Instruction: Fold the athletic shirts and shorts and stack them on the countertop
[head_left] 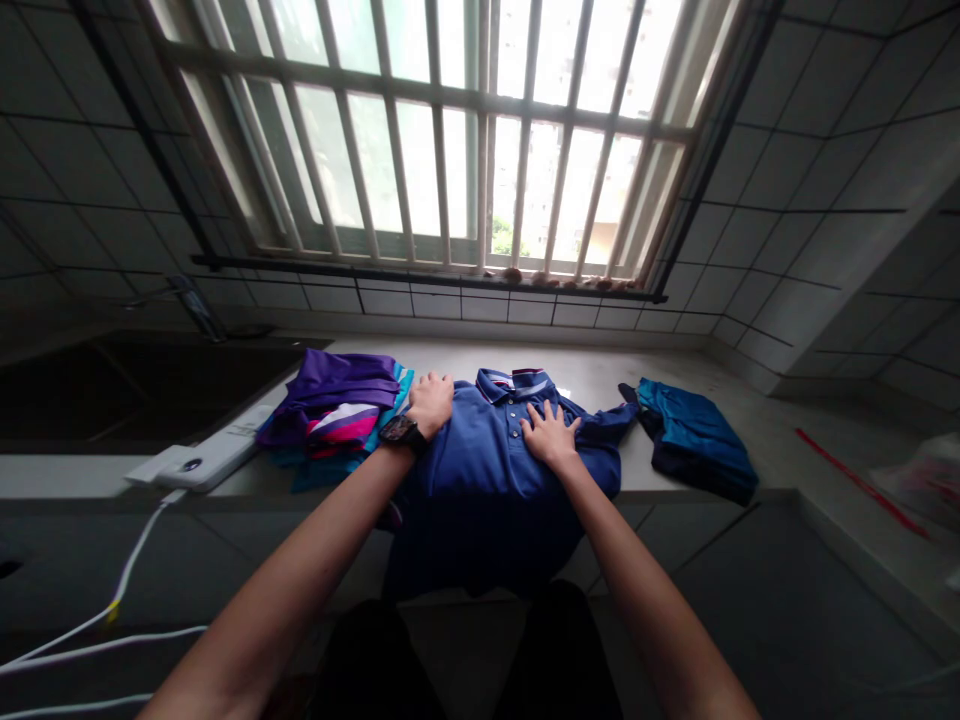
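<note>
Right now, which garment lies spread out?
The blue polo shirt in the middle, under the right hand; the purple-topped pile and teal-topped bundle on either side are folded.

glaring window, dim blurred edges

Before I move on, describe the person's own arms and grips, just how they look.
The left forearm and right forearm are bare, with no sleeve in view. A black wristwatch circles the left wrist; the right wrist is bare. The left grip and right grip are ungloved human hands.
</note>
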